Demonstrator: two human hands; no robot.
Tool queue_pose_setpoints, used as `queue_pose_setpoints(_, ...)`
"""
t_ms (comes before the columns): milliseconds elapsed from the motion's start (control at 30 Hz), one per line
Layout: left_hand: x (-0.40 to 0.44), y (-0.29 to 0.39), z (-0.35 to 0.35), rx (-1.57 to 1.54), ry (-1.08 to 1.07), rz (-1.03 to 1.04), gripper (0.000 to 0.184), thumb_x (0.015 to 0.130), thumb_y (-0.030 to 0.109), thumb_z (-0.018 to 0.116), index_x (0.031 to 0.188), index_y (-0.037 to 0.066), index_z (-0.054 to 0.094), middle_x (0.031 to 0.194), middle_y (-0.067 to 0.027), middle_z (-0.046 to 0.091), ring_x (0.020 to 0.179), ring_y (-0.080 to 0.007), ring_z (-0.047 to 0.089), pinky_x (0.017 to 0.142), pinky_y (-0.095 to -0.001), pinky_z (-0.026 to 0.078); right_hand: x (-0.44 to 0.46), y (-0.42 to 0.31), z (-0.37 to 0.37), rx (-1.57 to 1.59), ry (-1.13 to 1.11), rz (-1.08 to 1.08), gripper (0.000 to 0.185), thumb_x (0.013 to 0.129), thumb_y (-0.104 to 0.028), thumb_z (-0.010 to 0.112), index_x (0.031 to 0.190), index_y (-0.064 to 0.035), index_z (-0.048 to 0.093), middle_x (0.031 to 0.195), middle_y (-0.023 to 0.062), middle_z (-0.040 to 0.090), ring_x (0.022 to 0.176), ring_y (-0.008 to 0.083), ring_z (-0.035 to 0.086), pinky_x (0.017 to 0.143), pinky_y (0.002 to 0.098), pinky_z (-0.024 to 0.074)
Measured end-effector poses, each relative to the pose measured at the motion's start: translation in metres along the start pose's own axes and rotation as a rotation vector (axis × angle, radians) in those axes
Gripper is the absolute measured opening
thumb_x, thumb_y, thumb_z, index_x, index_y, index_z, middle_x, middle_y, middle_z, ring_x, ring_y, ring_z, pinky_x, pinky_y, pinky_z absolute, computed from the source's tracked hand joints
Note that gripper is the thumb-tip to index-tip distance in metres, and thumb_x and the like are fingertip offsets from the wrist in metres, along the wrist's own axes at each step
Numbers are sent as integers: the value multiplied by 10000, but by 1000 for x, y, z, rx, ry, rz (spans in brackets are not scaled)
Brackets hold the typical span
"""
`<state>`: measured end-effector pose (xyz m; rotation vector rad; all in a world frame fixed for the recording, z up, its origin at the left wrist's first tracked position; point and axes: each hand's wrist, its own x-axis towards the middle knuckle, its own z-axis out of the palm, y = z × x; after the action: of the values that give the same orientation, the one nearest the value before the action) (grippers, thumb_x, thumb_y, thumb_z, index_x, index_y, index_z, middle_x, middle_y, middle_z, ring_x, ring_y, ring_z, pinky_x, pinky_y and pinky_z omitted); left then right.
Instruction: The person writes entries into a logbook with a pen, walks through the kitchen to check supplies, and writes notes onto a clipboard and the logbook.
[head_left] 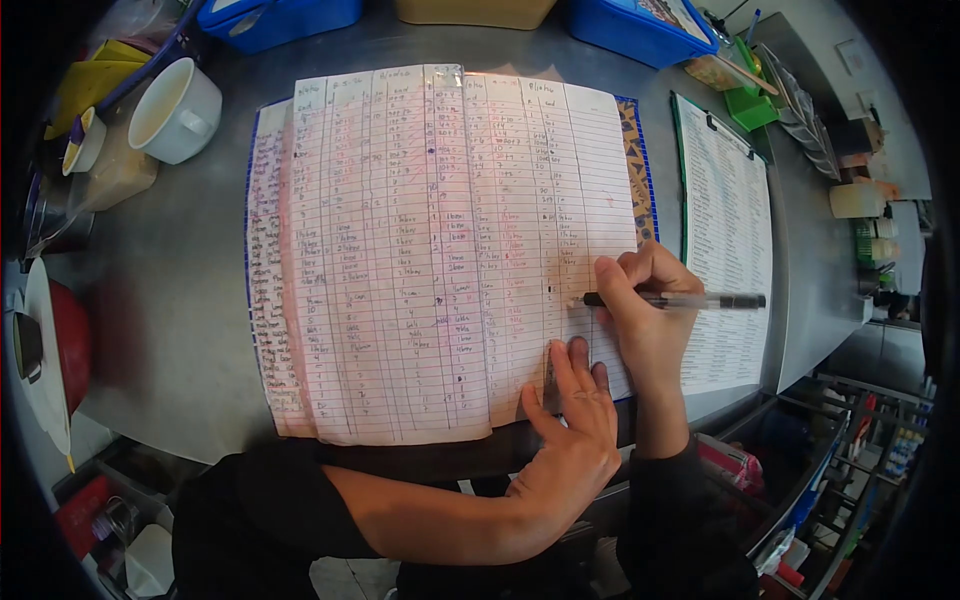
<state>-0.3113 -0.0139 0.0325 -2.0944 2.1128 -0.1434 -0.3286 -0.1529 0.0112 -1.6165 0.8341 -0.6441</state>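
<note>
An open notebook (440, 260) lies flat across the middle of the frame on a metal table (180, 330), its ruled pages divided into columns and mostly filled with handwriting. The right hand (652, 310), right of centre, grips a pen (730, 300) between thumb and fingers, with the tip at the page or just above it; which of the two is hard to tell. The left hand (575, 410), lower and nearer the middle, holds nothing: its fingers are spread on the lower part of the right-hand page, seemingly steadying it. The step in hand looks to be writing an entry in a column toward the right of that page, where more blank lines show. The next stroke would call for keeping the tip within that narrow column and on the proper row, with the left hand holding the paper still and clear of the line being written. A clipboard (728, 250) with a printed sheet lies just beside the notebook at the right, partly behind the pen; a white cup (175, 112) stands at the upper left.
</note>
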Motion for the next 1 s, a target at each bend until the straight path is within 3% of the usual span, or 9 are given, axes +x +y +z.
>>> queue_pose_setpoints(67, 0, 1, 0, -19, -7, -5, 391, 822, 126, 505, 1166, -40, 586, 1188, -343, 544, 1110, -475, 539, 723, -443, 551, -2, 7, 2, -36, 52, -113, 275, 803, 38, 627, 592, -41, 469, 537, 13, 538, 480, 26, 434, 469, 197, 338)
queue_pose_setpoints(500, 1, -2, -1, -26, -5, 3, 373, 820, 124, 513, 1145, -40, 594, 1176, -339, 554, 1100, -470, 547, 717, -431, 553, -3, 11, 4, -130, 48, -164, 293, 788, 52, 635, 575, -37, 454, 530, 18, 547, 482, 28, 448, 461, 193, 340)
queue_pose_setpoints(567, 1, -1, -1, -25, 3, -2, 372, 821, 126, 513, 1143, -42, 594, 1176, -337, 555, 1099, -469, 547, 720, -431, 553, -3, 6, 6, 69, 97, -71, 302, 784, 51, 634, 569, -39, 442, 515, 7, 529, 469, 22, 414, 450, 196, 316)
queue_pose_setpoints(767, 1, -2, -1, -20, -4, -3, 361, 823, 119, 512, 1136, -41, 597, 1175, -330, 559, 1104, -465, 545, 724, -431, 553, -4, 13, 5, -109, 51, -165, 323, 775, 57, 624, 556, -46, 410, 496, -17, 475, 464, 18, 357, 435, 208, 269)
queue_pose_setpoints(1000, 1, 0, 1, 7, 5, -7, 357, 822, 117, 516, 1131, -42, 598, 1171, -325, 564, 1105, -466, 544, 721, -430, 555, -4, 12, 4, -83, 65, -175, 326, 767, 61, 625, 554, -46, 404, 488, -19, 467, 467, 12, 358, 433, 204, 265)
